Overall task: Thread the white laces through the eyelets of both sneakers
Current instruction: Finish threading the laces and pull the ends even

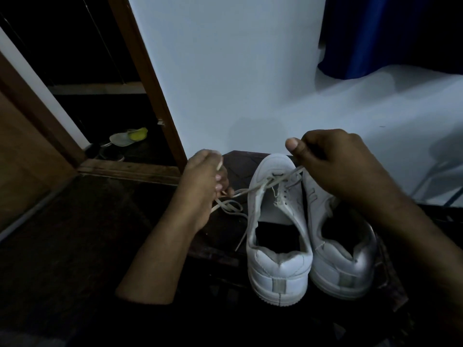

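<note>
Two hands (200, 186) (335, 161) pinching lace (253, 187), threaded through left sneaker (275, 231)

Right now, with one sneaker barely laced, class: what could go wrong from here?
Both hands, left hand and right hand, pull the white lace sideways; uneven pulls may leave unequal ends. The lace's loose end trails beside the left sneaker and could knot. The room is dim, so eyelets may get skipped.
</note>
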Motion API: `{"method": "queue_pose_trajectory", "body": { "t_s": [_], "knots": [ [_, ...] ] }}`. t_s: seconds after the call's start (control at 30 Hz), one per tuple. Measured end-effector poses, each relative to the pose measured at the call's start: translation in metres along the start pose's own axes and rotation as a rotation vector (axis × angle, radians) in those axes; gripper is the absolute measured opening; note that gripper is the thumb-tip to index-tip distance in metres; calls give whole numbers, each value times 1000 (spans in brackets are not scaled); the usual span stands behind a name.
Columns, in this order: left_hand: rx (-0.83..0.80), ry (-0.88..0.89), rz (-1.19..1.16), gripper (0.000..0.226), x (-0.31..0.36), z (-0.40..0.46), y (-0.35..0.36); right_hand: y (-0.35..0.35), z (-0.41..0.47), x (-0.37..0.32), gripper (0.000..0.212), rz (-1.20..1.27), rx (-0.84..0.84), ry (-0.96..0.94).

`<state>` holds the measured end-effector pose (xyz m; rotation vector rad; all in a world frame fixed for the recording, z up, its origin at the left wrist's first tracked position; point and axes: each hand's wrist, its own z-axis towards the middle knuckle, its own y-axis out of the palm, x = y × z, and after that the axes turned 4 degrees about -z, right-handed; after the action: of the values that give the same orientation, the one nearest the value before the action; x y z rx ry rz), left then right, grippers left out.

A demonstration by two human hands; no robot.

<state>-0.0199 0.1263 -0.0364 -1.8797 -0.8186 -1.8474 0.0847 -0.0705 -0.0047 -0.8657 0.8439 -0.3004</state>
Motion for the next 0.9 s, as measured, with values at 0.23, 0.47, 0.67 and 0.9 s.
{"method": "queue_pose_trajectory", "body": {
  "t_s": [0.23, 0.47, 0.67, 0.9],
  "knots": [
    [-449, 223, 787, 41, -16, -7, 1, 0, -1, 0, 52, -46, -10, -26],
    [-211, -62, -190, 37, 6, -12, 13, 5, -1, 2, 46, -86, -76, -54],
    [-150, 134, 226, 36, -3, -5, 6, 7, -2, -1, 38, -128, -100, -95],
    [-488, 211, 671, 49, -11, -10, 3, 10, -4, -5, 31, -115, -107, -141]
  ]
}}
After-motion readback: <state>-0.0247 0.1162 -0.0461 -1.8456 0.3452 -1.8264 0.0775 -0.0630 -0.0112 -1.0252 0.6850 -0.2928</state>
